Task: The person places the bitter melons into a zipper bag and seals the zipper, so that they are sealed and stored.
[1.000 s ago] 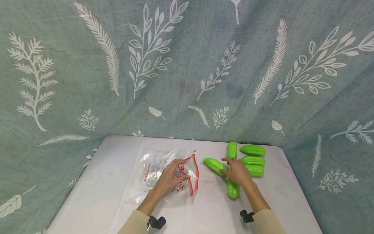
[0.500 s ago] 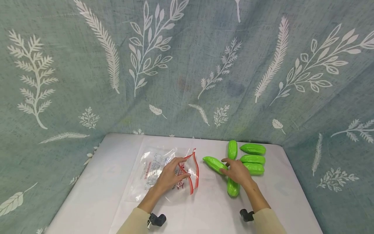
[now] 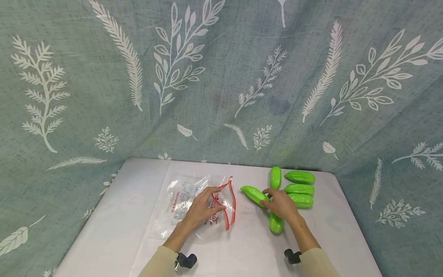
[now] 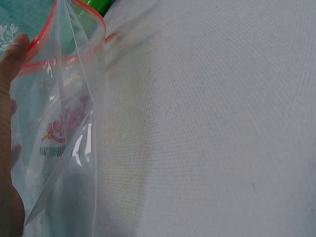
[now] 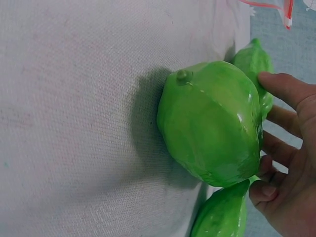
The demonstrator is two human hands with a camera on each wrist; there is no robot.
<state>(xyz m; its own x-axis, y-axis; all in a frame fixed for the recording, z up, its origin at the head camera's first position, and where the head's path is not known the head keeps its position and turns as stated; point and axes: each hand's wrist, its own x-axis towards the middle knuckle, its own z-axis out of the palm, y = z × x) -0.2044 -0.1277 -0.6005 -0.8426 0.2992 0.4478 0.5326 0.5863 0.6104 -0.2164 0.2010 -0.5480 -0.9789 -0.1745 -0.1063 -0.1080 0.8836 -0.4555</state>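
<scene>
A clear zip bag [image 3: 180, 207] with a red zip edge and printed lettering lies on the left of the table, its mouth gaping to the right. My left hand [image 3: 202, 207] holds the bag at its mouth; in the left wrist view the thumb [image 4: 17, 52] lies at the red edge and other fingers show through the film. My right hand [image 3: 282, 204] grips one end of a slanting green cucumber [image 3: 254, 195] between thumb and fingers. Beneath that hand lies a lengthwise cucumber [image 3: 276, 223], its middle hidden; its blunt end [image 5: 207, 123] fills the right wrist view.
To the right of my right hand, three more cucumbers [image 3: 299, 177] lie crosswise in a column, the nearer two partly covered by the hand. A white cloth [image 3: 242, 250] covers the table. Patterned green fabric [image 3: 207, 96] hangs behind and at both sides.
</scene>
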